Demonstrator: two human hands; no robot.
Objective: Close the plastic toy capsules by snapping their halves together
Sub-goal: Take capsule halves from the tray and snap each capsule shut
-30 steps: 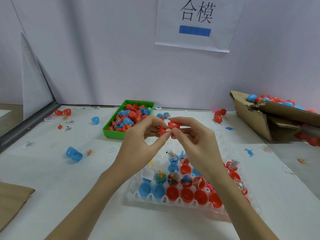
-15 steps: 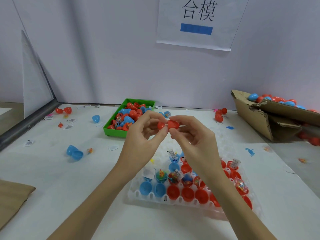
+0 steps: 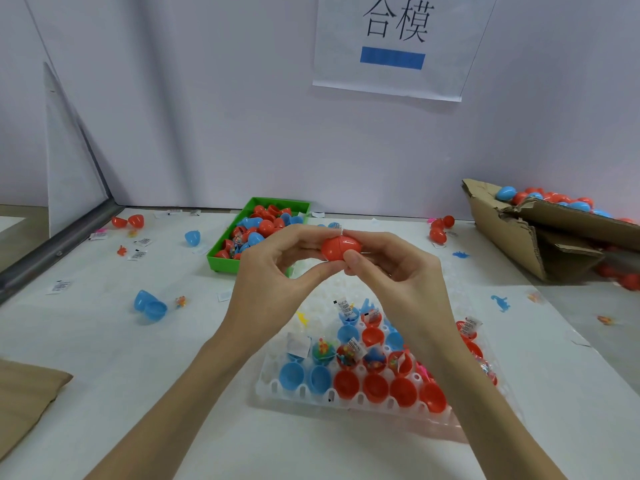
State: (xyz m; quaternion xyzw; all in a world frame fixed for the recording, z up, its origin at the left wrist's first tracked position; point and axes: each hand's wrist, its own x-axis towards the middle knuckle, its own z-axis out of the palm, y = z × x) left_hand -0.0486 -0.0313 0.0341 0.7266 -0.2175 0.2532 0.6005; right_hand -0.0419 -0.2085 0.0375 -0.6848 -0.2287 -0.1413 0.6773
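Note:
A red egg-shaped capsule (image 3: 337, 248) is held up in the air above the table, its two halves meeting at a visible seam. My left hand (image 3: 273, 285) pinches its left half between thumb and fingers. My right hand (image 3: 391, 271) pinches its right half, thumb on the front. Below my hands lies a white holder tray (image 3: 294, 393) with several open red and blue capsule halves, some holding small toys and paper slips.
A green bin (image 3: 228, 263) of red and blue capsule halves stands behind my hands. A torn cardboard box (image 3: 512, 237) of capsules sits at the right. Loose blue halves (image 3: 150, 306), red halves (image 3: 126, 221), slips and toy bits lie scattered. Brown cardboard (image 3: 24, 400) is at the left edge.
The two red halves, held apart a second ago, have been brought together into one egg shape. Both hands have drawn closer to each other.

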